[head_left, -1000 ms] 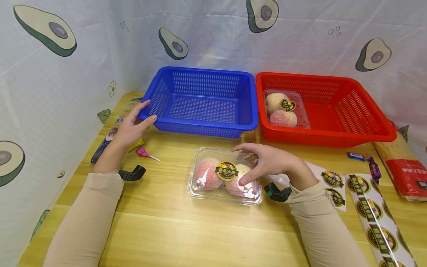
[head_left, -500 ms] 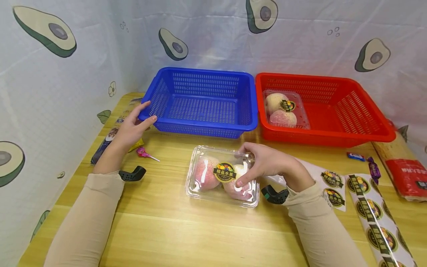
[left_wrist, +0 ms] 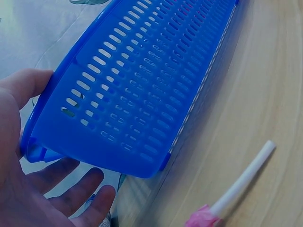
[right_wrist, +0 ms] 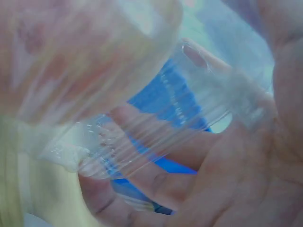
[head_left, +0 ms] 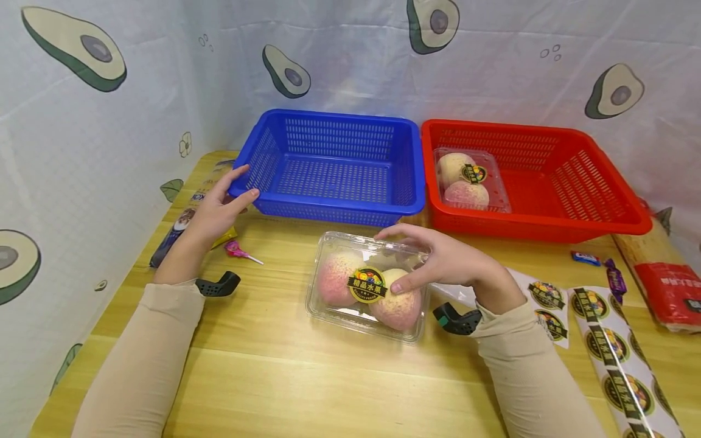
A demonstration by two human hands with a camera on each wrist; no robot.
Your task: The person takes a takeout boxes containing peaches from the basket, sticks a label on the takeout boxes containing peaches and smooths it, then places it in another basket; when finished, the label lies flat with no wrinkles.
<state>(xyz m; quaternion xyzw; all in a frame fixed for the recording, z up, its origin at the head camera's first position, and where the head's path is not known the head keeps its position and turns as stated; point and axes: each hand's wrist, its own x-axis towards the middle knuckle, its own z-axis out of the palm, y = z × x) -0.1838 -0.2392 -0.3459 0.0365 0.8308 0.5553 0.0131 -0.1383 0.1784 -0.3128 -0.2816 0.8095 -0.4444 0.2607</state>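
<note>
My right hand [head_left: 446,258] grips a clear plastic fruit box [head_left: 361,325] by its right side, thumb on the lid and fingers around the back edge. Two peaches [head_left: 336,283] lie inside, and a round black-and-gold label sticker [head_left: 367,285] sits on the lid. The right wrist view shows the fingers behind the clear wall [right_wrist: 156,137], close to a blurred peach [right_wrist: 85,56]. At the left front corner of the blue basket [head_left: 328,204], my left hand [head_left: 216,210] holds the rim. The left wrist view has thumb and fingers on either side of the basket's corner [left_wrist: 94,127].
The red basket [head_left: 539,225] stands right of the blue one, with another peach box [head_left: 471,179] inside. Sticker sheets [head_left: 619,359], small candies [head_left: 614,280] and a red bag [head_left: 670,289] lie at right. A lollipop [head_left: 234,248] lies near my left wrist.
The fruit box has tilted and risen a little in my right hand, and the peaches inside have shifted. My left hand stays at the blue basket's corner.
</note>
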